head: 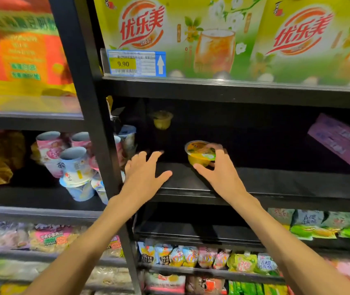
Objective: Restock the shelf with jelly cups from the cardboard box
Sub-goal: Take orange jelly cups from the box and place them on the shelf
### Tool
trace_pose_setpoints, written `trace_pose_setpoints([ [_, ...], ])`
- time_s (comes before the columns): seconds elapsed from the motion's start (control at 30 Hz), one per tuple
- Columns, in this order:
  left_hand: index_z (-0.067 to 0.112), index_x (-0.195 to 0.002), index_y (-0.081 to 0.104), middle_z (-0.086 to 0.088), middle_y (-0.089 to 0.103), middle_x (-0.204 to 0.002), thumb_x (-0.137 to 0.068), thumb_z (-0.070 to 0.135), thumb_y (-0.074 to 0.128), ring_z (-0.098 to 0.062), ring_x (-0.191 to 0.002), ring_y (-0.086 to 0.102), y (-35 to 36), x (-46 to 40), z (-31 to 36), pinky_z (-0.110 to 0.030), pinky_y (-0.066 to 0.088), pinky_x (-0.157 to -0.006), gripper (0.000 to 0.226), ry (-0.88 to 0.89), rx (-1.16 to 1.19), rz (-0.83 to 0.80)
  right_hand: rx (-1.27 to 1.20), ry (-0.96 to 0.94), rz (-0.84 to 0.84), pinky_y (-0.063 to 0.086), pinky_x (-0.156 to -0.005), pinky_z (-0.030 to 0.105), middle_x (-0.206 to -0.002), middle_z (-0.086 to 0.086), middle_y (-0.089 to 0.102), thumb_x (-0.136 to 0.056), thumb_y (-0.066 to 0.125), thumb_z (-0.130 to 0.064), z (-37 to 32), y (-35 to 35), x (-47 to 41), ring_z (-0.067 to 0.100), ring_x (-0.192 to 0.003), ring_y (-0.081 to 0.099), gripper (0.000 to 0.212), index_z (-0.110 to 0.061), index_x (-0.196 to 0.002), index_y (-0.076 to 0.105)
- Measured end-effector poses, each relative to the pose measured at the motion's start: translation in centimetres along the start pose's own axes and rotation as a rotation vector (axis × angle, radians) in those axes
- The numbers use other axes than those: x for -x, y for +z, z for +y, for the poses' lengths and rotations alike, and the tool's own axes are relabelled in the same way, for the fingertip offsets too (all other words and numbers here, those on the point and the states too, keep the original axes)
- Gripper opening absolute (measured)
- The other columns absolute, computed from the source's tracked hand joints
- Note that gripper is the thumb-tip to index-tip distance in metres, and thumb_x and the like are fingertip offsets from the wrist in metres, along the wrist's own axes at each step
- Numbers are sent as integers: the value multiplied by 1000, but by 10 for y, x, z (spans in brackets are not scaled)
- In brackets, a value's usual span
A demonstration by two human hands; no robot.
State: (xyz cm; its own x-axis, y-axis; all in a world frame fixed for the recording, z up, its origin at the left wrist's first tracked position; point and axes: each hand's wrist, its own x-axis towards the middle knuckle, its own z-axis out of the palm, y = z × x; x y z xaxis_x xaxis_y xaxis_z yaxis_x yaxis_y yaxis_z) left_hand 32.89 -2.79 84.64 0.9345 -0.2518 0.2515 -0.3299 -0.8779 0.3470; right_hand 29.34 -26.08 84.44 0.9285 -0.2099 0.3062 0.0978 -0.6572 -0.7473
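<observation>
- Pink and blue cups (72,165) are piled in the bay left of the black upright.
- The left hand (146,173) hovers over the dark shelf (286,184), fingers spread, holding nothing.
- 1 small yellow cup (162,119) sits far back.
- The right hand (218,169) grips a yellow jelly cup (199,153) on the shelf.
- A pink pack (337,137) leans at the right.

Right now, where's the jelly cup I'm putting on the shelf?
In the head view, the yellow jelly cup sits centre-right on the dark middle shelf, in your right hand, right of your open left hand and in front of another cup.
</observation>
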Motion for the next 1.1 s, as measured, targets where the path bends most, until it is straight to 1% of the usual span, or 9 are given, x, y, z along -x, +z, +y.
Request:
trace_pose_setpoints([
  [0.1,34,-158,33,-8,27,-164,-92,73,49,-27,-156,15,-6,39,-4,-49,19,-126,79,97,106,-50,-1,6,-18,56,-96,40,-127,3,58,-91,78,-38,3,0,-11,19,-113,62,64,-29,-143,42],
  [0.2,41,-159,27,-5,17,-169,-77,93,23,-26,-158,3,-3,60,2,-54,2,-128,98,128,-20,-123,53,13,-39,54,-81,32,-121,6,61,-92,77,-36,3,1,-25,21,-102,65,64,-29,-143,40],
  [0.27,44,-158,27,-3,15,-169,-82,89,24,-25,-159,0,3,65,3,-53,-7,-127,88,134,-57,-113,67,16,-44,52,-85,36,-125,8,58,-91,77,-32,3,6,-37,25,-107,62,62,-30,-141,40],
  [0.37,43,-156,33,-2,21,-167,-96,70,38,-24,-158,2,9,66,1,-50,-6,-128,65,126,-35,-21,82,57,-39,47,-104,41,-136,10,53,-88,80,-26,3,16,-63,31,-123,55,64,-27,-141,42],
  [0.6,44,-154,33,1,14,-167,-100,63,44,-20,-158,-6,12,63,1,-45,-13,-127,58,120,45,-16,106,34,10,45,-106,41,-142,11,54,-91,78,-29,11,35,-117,33,-128,55,62,-22,-142,44],
  [0.73,45,-153,35,1,15,-166,-93,74,37,-20,-157,-5,15,59,0,-40,-17,-123,66,120,44,-20,98,15,14,43,-110,40,-143,12,55,-91,78,-30,13,45,-148,31,-130,54,65,-20,-145,43],
  [0.8,45,-151,38,1,18,-165,-93,73,43,-20,-157,-2,17,58,-2,-38,-17,-121,65,125,65,-4,104,21,6,42,-110,39,-143,12,55,-91,77,-29,15,49,-163,31,-131,54,65,-19,-145,44],
  [0.97,39,-145,49,-5,33,-159,-90,64,55,-26,-156,14,24,59,-3,-41,-8,-122,61,146,98,65,129,38,31,48,-104,38,-135,11,63,-91,76,-31,16,65,-194,31,-126,60,60,-18,-142,48],
  [1.1,37,-141,50,-10,40,-153,-91,72,39,-33,-151,26,28,59,-6,-49,5,-121,62,167,65,94,148,63,42,47,-105,38,-137,11,62,-93,74,-32,12,74,-208,33,-128,58,60,-20,-144,46],
])
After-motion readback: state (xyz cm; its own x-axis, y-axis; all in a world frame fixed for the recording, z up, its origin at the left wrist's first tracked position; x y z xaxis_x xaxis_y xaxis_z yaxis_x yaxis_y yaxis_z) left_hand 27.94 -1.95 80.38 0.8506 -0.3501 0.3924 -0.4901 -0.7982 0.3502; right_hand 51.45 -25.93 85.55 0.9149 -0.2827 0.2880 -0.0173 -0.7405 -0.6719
